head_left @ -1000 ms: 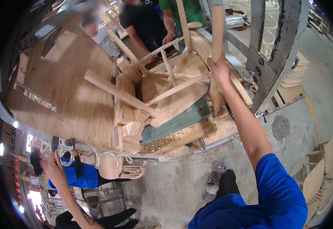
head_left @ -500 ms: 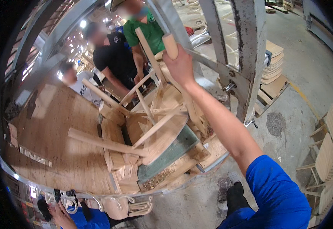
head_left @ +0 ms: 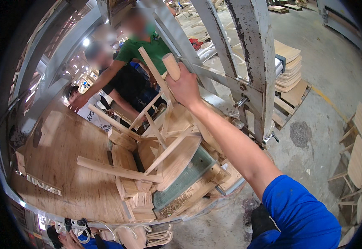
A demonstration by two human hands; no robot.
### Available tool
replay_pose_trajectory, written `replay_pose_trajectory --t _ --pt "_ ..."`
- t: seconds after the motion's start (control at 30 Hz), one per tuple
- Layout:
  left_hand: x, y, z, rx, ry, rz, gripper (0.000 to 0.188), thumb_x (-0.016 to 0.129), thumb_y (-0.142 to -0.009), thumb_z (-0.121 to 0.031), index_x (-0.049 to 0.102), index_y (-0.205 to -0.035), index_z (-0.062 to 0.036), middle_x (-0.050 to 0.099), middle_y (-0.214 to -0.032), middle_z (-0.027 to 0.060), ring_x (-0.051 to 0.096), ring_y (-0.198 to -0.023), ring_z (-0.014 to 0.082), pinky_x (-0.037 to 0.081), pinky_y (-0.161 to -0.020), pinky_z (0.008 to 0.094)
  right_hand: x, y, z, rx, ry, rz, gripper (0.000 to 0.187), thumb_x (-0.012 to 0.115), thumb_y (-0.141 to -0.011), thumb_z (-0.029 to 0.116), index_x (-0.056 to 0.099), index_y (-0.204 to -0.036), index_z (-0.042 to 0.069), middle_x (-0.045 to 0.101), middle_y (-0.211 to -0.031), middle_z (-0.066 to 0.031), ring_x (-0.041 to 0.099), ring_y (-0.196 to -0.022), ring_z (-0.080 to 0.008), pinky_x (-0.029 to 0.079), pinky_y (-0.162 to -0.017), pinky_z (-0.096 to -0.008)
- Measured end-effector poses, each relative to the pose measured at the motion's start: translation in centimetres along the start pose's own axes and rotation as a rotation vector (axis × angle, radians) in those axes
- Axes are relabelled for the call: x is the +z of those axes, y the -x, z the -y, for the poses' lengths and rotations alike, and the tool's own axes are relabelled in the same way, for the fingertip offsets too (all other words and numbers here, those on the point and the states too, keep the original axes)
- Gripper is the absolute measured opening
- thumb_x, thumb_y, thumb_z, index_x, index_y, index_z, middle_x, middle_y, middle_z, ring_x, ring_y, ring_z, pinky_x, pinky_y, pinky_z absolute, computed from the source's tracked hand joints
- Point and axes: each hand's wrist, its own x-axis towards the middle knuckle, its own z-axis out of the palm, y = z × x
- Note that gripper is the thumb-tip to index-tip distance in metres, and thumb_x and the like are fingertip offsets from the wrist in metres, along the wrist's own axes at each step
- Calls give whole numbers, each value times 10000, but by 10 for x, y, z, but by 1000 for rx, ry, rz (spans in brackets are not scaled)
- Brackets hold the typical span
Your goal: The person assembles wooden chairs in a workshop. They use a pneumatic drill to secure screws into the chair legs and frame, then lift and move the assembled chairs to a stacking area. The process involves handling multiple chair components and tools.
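Observation:
My right hand (head_left: 184, 86) is wrapped round the upper part of a chair leg (head_left: 171, 65), with the leg's round end sticking out above the fist. The leg belongs to an unfinished wooden chair (head_left: 180, 151) that lies upside down, its legs pointing up and outward. Stretchers (head_left: 168, 150) cross between those legs. Beneath the seat is a green pad (head_left: 185, 178) set among wooden blocks (head_left: 141, 195). Nowhere in the picture can my left hand be seen.
A metal frame (head_left: 257, 58) rises right of the chair, beside a wooden table (head_left: 73, 166). Co-workers stand beyond, one in a green shirt (head_left: 127, 52) reaching left. Stacked seats (head_left: 288, 68) and chairs (head_left: 357, 166) stand on the right. Another person (head_left: 68, 240) is at lower left.
The view has shifted slightly. The co-worker in green has stretched an arm out to the left over the table. My right hand keeps its grip on the chair leg.

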Motion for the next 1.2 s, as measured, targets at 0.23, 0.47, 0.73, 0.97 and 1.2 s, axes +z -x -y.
replay_pose_trajectory --t 0.23,0.47,0.73,0.97,1.2 --pt "1 4 -5 -64 124 48 343 529 -1001 -371 726 -1044 -93 637 -751 170 608 -670 335 480 -609 431 0 -1 -3 4 0 26 316 669 -818 224 542 -1005 3 653 -820 -276 634 -823 -482 504 -725 -549" --pt "-2 1 -7 -37 44 25 356 540 -997 -380 725 -995 -76 633 -714 173 615 -646 325 479 -587 431 -1 -2 -4 -36 41 11 317 662 -815 204 521 -1011 -2 644 -880 -301 632 -840 -485 503 -746 -548" --pt "-3 1 -6 -86 126 46 357 551 -994 -370 730 -1006 -61 674 -760 188 635 -647 342 494 -580 431 -2 0 -1 16 -20 47 324 663 -813 205 529 -1031 5 654 -810 -274 635 -821 -486 507 -728 -549" --pt "-1 1 -12 -123 199 65 337 558 -993 -349 728 -1009 -58 687 -782 176 639 -655 346 498 -587 430 1 -2 -8 -35 28 4 381 681 -809 217 532 -1085 1 654 -838 -283 633 -816 -490 509 -730 -547" --pt "1 3 -11 -124 202 82 317 572 -988 -332 725 -985 -55 689 -780 159 638 -644 338 503 -578 419 2 -1 -10 -38 49 5 390 685 -807 222 532 -1093 5 652 -840 -287 632 -810 -493 509 -731 -547"
